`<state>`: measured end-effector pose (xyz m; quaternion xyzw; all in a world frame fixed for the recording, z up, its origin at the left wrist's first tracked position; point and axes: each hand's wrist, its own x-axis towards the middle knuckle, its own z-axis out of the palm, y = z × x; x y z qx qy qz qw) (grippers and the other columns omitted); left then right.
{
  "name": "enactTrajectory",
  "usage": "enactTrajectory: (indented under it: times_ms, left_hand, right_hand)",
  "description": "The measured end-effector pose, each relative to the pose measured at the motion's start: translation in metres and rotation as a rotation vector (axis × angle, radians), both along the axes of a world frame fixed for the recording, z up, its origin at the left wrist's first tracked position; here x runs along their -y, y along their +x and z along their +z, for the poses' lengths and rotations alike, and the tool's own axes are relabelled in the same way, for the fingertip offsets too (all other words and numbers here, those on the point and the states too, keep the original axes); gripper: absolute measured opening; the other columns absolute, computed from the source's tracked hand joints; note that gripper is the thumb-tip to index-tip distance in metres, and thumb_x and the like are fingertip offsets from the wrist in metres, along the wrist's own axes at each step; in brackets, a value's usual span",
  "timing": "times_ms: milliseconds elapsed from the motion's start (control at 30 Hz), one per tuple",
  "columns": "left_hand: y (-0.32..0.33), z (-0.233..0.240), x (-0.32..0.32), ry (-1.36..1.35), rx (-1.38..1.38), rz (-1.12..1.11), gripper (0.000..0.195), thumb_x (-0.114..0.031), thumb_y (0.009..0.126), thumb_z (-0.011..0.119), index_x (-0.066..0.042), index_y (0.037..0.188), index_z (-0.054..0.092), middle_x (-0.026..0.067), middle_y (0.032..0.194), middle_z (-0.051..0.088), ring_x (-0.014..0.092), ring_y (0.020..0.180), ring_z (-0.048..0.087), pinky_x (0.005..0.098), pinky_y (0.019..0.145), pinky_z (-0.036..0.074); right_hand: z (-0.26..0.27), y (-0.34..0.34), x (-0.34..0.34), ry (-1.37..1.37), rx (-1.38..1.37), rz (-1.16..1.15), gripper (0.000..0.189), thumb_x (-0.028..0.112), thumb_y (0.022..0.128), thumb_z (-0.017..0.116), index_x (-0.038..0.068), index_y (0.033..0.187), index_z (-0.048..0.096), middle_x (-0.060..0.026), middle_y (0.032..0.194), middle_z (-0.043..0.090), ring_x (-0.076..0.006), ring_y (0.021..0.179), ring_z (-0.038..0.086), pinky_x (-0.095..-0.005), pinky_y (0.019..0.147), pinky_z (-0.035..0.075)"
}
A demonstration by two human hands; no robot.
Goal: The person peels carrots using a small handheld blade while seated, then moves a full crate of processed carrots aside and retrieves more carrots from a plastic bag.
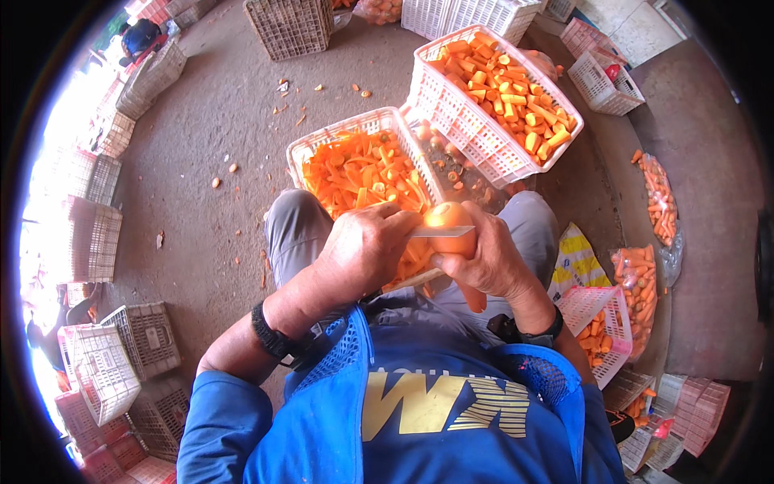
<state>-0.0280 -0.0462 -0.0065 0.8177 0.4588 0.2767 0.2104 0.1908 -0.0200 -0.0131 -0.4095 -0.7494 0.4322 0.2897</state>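
My left hand is closed around the end of a knife with a flat metal blade; its handle is hidden in the fist. The blade lies across a thick orange carrot, touching it just below its broad rounded end. My right hand grips this carrot from the side, and its narrow end points down towards my lap. Below both hands, between my knees, stands a pale plastic crate filled with carrot peelings and cut ends.
Beyond it, a larger pale crate holds peeled carrot pieces. At right are bags of carrots and a pink crate with carrot pieces. Stacked crates line the left side. Scraps dot the concrete floor.
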Motion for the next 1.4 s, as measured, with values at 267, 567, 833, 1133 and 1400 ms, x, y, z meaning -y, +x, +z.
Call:
enactTrajectory:
  times_ms: [267, 567, 833, 1133, 1400]
  left_hand:
    - [0.003, -0.040, -0.004, -0.059, -0.013, 0.040, 0.012, -0.005, 0.076, 0.061, -0.003, 0.087, 0.059, 0.0183, 0.070, 0.060, 0.038, 0.068, 0.062, 0.0453, 0.061, 0.049]
    - [0.005, -0.056, -0.009, -0.195, 0.116, 0.039, 0.015, -0.006, 0.075, 0.060, -0.004, 0.090, 0.063, 0.0203, 0.076, 0.063, 0.039, 0.075, 0.063, 0.0438, 0.066, 0.050]
    - [-0.002, -0.066, -0.016, -0.258, 0.095, 0.046, 0.023, -0.002, 0.072, 0.064, -0.003, 0.094, 0.066, 0.0169, 0.085, 0.064, 0.035, 0.086, 0.065, 0.0384, 0.075, 0.052]
    - [0.002, -0.093, -0.017, -0.211, 0.002, 0.104, 0.010, -0.010, 0.076, 0.058, -0.003, 0.081, 0.064, 0.0216, 0.074, 0.063, 0.040, 0.076, 0.064, 0.0472, 0.067, 0.050]
    - [0.002, -0.106, -0.021, -0.214, 0.057, 0.048, 0.023, -0.009, 0.070, 0.068, -0.005, 0.093, 0.066, 0.0149, 0.081, 0.064, 0.035, 0.080, 0.064, 0.0391, 0.070, 0.051]
  right_hand:
    - [-0.003, -0.005, 0.002, 0.094, 0.168, 0.020, 0.046, 0.031, 0.067, 0.073, 0.001, 0.096, 0.056, -0.0213, 0.084, 0.064, -0.0390, 0.080, 0.065, -0.0423, 0.072, 0.053]
    - [-0.020, -0.013, 0.003, 0.080, 0.176, 0.071, 0.051, 0.031, 0.064, 0.075, -0.001, 0.099, 0.056, -0.0245, 0.089, 0.064, -0.0390, 0.083, 0.065, -0.0431, 0.075, 0.053]
    - [-0.023, -0.021, 0.003, -0.408, -0.099, 0.179, 0.053, 0.023, 0.066, 0.079, 0.003, 0.111, 0.059, -0.0070, 0.096, 0.062, -0.0154, 0.088, 0.059, -0.0303, 0.082, 0.048]
    - [-0.036, -0.015, 0.005, -0.612, -0.274, 0.201, 0.056, 0.025, 0.065, 0.080, 0.002, 0.112, 0.059, -0.0093, 0.095, 0.065, -0.0190, 0.089, 0.063, -0.0317, 0.083, 0.050]
    - [-0.039, -0.011, -0.001, -0.482, -0.120, 0.279, 0.063, 0.021, 0.069, 0.082, 0.002, 0.122, 0.054, -0.0046, 0.106, 0.062, -0.0124, 0.099, 0.057, -0.0287, 0.090, 0.046]
